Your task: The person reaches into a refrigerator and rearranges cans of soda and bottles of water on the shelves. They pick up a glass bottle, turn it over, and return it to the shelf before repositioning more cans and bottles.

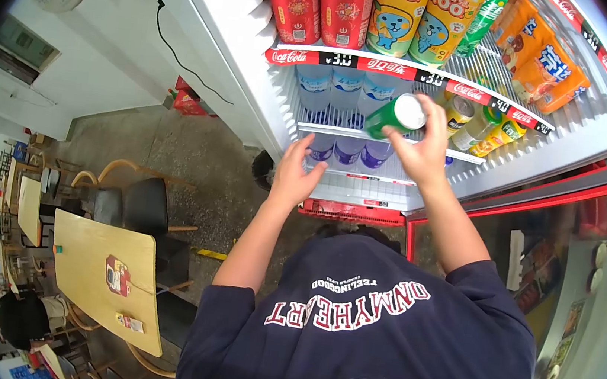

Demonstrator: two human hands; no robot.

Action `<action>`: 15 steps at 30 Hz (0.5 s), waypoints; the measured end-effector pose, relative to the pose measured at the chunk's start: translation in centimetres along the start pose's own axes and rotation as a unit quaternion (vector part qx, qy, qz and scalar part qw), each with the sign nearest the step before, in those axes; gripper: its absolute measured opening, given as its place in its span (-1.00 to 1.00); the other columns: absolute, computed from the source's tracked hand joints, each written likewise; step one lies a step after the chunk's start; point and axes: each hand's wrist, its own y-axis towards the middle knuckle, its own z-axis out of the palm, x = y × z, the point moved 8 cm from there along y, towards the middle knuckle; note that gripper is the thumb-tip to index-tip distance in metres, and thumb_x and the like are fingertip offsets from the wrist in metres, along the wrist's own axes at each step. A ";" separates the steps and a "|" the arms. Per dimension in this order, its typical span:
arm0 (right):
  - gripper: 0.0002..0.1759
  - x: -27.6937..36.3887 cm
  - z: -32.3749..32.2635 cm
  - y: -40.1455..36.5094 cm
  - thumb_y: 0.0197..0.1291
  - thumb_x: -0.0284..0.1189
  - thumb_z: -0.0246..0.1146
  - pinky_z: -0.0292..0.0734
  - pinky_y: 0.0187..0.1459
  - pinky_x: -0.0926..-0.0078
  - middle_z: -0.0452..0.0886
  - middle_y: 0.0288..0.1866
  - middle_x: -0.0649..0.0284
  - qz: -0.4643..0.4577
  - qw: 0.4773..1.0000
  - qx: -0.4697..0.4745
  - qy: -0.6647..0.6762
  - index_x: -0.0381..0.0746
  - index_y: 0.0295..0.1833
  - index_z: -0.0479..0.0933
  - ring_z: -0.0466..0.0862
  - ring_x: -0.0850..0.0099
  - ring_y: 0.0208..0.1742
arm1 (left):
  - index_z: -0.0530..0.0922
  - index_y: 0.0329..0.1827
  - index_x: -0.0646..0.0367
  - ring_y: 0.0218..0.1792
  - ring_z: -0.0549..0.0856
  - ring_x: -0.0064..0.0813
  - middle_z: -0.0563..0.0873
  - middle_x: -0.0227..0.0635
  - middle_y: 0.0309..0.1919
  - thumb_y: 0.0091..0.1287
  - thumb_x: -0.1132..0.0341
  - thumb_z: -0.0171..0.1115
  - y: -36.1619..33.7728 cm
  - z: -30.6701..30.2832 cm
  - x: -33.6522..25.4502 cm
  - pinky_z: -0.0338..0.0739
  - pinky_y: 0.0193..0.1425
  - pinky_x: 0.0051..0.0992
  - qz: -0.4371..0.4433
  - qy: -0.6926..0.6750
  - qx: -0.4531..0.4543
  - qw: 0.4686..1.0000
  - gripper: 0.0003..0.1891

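My right hand (423, 148) grips a green can (382, 119) between thumb and fingers, its pale round end tilted toward me. The can is held in front of the middle fridge shelf and is slightly blurred. My left hand (297, 176) is empty, fingers spread, at the left front of the lower shelf, close to purple-toned bottles (348, 150). Behind the can stand clear bottles with blue labels (347, 86). To its right are a dark-and-yellow can (459, 114) and a yellow bottle (498, 139).
The upper shelf carries red cans (345, 11), yellow Qoo cans (398, 13), a green can (484, 19) and orange packs (548, 75). A price strip (377, 66) edges it. The fridge door (544, 179) stands open at right. A wooden table (85, 262) and chairs (146, 205) are at left.
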 end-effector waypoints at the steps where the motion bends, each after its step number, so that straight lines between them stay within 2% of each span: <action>1: -0.20 -0.8 -0.4 0.1 -0.02 -0.44 0.56 0.52 0.25 0.20 0.56 0.15 0.05 0.069 0.997 -0.008 -0.037 -0.32 0.37 0.43 0.59 0.10 0.21 | 0.38 0.51 0.21 0.16 0.69 -0.08 0.58 0.03 0.27 0.26 0.31 0.45 -0.2 -0.2 0.4 0.57 0.27 -0.21 -0.006 0.003 -0.002 1.000 -0.27; 3: -0.23 -1.5 -0.7 0.9 0.02 -0.41 0.54 0.50 0.26 0.17 0.58 0.12 0.01 0.065 0.987 -0.028 -0.147 -0.33 0.37 0.43 0.58 0.05 0.21 | 0.40 0.49 0.22 0.19 0.67 -0.05 0.58 0.03 0.27 0.26 0.29 0.45 -0.2 -0.1 0.1 0.56 0.29 -0.21 0.006 0.013 0.001 1.000 -0.28; 4: -0.26 -1.8 -0.5 1.1 0.04 -0.42 0.51 0.49 0.25 0.10 0.58 0.13 -0.07 0.063 0.985 -0.047 -0.154 -0.36 0.35 0.43 0.56 -0.05 0.21 | 0.40 0.49 0.22 0.20 0.66 -0.04 0.58 0.03 0.27 0.25 0.28 0.45 0.1 0.0 -0.1 0.55 0.30 -0.20 0.014 0.017 0.003 1.000 -0.28; 7: -0.29 -4.1 0.7 2.1 0.07 -0.42 0.49 0.48 0.24 0.02 0.57 0.16 -0.14 0.049 0.975 -0.052 -0.210 -0.38 0.34 0.42 0.54 -0.13 0.23 | 0.42 0.47 0.23 0.24 0.63 0.00 0.58 0.04 0.26 0.26 0.26 0.44 1.1 1.0 -1.9 0.53 0.33 -0.19 0.080 0.045 0.014 0.996 -0.31; 8: -0.31 -4.7 1.1 2.2 0.09 -0.42 0.49 0.47 0.24 -0.04 0.54 0.20 -0.19 0.058 0.974 -0.056 -0.212 -0.38 0.32 0.42 0.52 -0.19 0.23 | 0.44 0.44 0.24 0.26 0.61 0.02 0.58 0.05 0.26 0.25 0.27 0.44 1.5 1.4 -2.4 0.52 0.34 -0.19 0.076 0.037 0.023 0.996 -0.32; 12: -0.35 -7.0 2.4 3.0 0.12 -0.36 0.48 0.48 0.24 -0.03 0.52 0.21 -0.20 0.044 0.978 -0.040 -0.198 -0.34 0.29 0.44 0.51 -0.20 0.24 | 0.46 0.42 0.24 0.26 0.60 0.04 0.60 0.05 0.25 0.23 0.26 0.44 2.4 2.7 -3.4 0.50 0.36 -0.16 0.112 0.045 0.041 0.992 -0.33; 15: -0.35 -7.5 2.6 3.7 0.13 -0.44 0.43 0.51 0.22 -0.07 0.48 0.24 -0.22 0.035 0.976 -0.006 -0.216 -0.33 0.34 0.41 0.53 -0.22 0.22 | 0.47 0.41 0.23 0.27 0.59 0.05 0.61 0.03 0.24 0.23 0.26 0.43 2.8 3.5 -3.7 0.47 0.38 -0.14 0.133 0.050 0.048 0.989 -0.34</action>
